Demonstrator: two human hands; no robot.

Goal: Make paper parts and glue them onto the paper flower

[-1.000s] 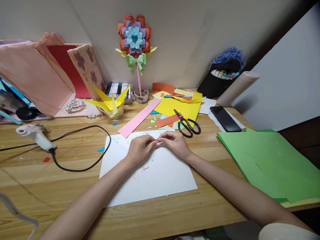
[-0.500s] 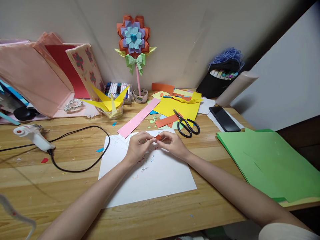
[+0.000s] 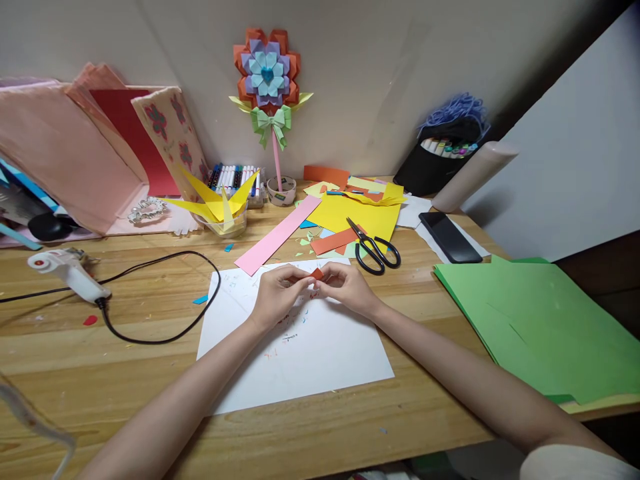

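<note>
Both hands meet over a white sheet of paper (image 3: 310,360) on the wooden desk. My left hand (image 3: 277,297) and my right hand (image 3: 347,288) each pinch a small orange paper piece (image 3: 317,274) between their fingertips, a little above the sheet. Tiny coloured scraps lie on the sheet under the hands. Black scissors (image 3: 374,250) lie just beyond my right hand. A pink paper strip (image 3: 280,235) lies beyond my left hand.
A glue gun (image 3: 67,272) with a looping black cable (image 3: 165,333) is at the left. Green paper sheets (image 3: 545,327) lie at the right, a phone (image 3: 450,238) behind them. Yellow and orange papers, markers, a paper flower (image 3: 269,73) and pink folders line the back.
The hands lifted slightly and turned the orange piece so that it now shows between the fingertips. Nothing else on the desk moved.
</note>
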